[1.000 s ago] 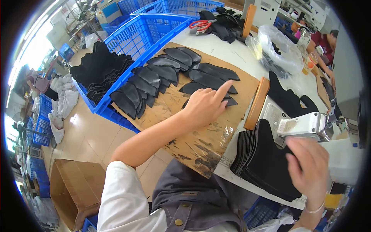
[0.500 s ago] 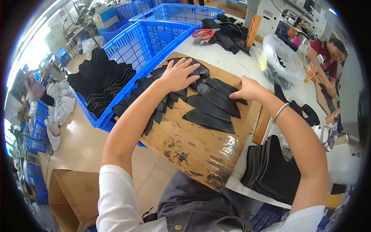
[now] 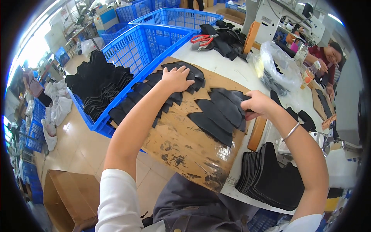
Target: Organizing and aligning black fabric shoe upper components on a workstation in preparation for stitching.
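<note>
My left hand [image 3: 177,79] lies with fingers spread on an overlapping row of black curved pieces [image 3: 197,74], which look like leather. This row runs down the left side of a stained brown cardboard sheet [image 3: 170,135], partly hidden under my forearm. Toward the right side of the sheet, a smaller fan of black leaf-shaped pieces [image 3: 216,116] overlaps one another. My right hand [image 3: 258,103] pinches the right end of that fan, thumb above and fingers curled below. Bare cardboard shows between the two groups.
A blue crate [image 3: 154,46] with stacked black pieces [image 3: 98,83] stands left of the cardboard. Red-handled pliers [image 3: 204,40] and a clear plastic bag [image 3: 279,63] are on the white table. Black stacked pieces [image 3: 270,178] lie nearer right. Another person [image 3: 328,58] sits far right.
The fan at my right hand has shifted right and slightly nearer, widening the gap to the left row. My right hand has closed lower on its end; my left hand stays on the row.
</note>
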Action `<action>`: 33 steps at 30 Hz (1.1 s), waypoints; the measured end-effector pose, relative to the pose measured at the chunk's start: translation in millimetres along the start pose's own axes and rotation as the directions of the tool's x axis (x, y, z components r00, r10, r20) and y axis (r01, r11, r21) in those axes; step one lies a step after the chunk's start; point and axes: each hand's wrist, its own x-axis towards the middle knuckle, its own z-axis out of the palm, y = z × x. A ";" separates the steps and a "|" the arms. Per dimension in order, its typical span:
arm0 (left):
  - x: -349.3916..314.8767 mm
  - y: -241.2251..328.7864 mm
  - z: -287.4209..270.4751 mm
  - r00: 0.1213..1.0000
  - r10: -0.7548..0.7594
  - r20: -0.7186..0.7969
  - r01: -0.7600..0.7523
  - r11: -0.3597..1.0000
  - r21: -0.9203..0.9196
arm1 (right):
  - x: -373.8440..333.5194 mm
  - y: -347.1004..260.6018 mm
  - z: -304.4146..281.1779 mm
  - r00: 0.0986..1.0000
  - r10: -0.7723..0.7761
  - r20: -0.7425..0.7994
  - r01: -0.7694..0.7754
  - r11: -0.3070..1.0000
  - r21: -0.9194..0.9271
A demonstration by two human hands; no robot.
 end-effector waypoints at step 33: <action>-165.9 40.9 20.4 0.930 0.215 0.297 0.322 -0.091 -0.942 | -26.6 20.4 31.7 0.887 -0.456 0.079 0.443 0.787 -0.430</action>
